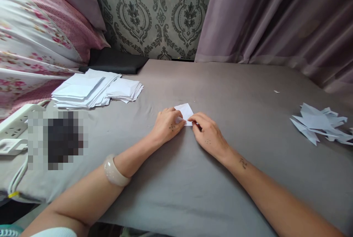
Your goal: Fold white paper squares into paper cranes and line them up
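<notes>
A small piece of white paper [186,110] lies on the grey cloth surface between my two hands. One edge of it looks folded over near my fingertips. My left hand [168,122] is closed at the paper's left side, fingers bent and thumb pressed on it. On the right side, my right hand [209,131] pinches the paper's lower right edge between thumb and fingers. The fingers cover part of the sheet, so the full shape of the fold is hidden.
Stacks of white paper [82,89] and smaller sheets [125,88] lie at the left. Folded white paper pieces [321,121] are heaped at the far right. A white power strip [15,125] and a blurred dark patch [64,139] are at the left. Purple curtains [248,16] hang behind.
</notes>
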Tool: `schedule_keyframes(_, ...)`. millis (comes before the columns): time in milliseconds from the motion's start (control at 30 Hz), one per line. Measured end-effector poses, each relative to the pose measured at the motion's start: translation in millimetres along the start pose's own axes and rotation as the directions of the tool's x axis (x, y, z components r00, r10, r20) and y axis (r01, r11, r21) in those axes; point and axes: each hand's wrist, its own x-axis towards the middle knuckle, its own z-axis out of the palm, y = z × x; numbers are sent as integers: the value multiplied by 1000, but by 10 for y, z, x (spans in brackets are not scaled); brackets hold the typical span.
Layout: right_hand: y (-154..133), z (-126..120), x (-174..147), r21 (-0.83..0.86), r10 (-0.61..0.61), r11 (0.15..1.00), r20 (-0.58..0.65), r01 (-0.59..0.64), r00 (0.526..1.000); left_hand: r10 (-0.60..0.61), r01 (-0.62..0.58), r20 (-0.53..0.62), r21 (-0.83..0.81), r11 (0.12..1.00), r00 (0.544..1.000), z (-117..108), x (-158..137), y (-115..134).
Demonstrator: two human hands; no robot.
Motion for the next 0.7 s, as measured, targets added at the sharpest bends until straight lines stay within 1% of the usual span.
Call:
schedule_keyframes(67,-35,38,-31,-41,-52,998,53,54,997,5,-5,-2,-25,1000,1000,-15,-13,-20)
schedule_keyframes(167,-40,41,-69,-101,-58,993,82,66,995,15,-14,4,-93,996,1000,-72,-24,-80)
schedule_keyframes(200,-36,34,-78,-113,-61,991,87,71,994,22,-19,25,-116,993,999,-98,-21,-108)
schedule_keyframes(267,-32,21,-90,-133,-74,987,91,86,993,43,-25,104,-169,985,994,-151,-3,-173)
schedule_keyframes(367,-33,13,-100,-153,-86,983,94,100,992,120,-62,193,-284,957,974,-218,45,-272)
schedule_keyframes(467,-31,16,-105,-157,-91,982,105,107,990,225,-131,236,-355,926,945,-254,86,-344)
schedule_keyframes(567,-23,21,-113,-162,-90,981,109,107,990,294,-213,224,-325,921,929,-264,97,-373)
schedule_keyframes(700,-23,19,-119,-177,-87,978,116,107,989,339,-307,163,-194,932,926,-251,70,-351)
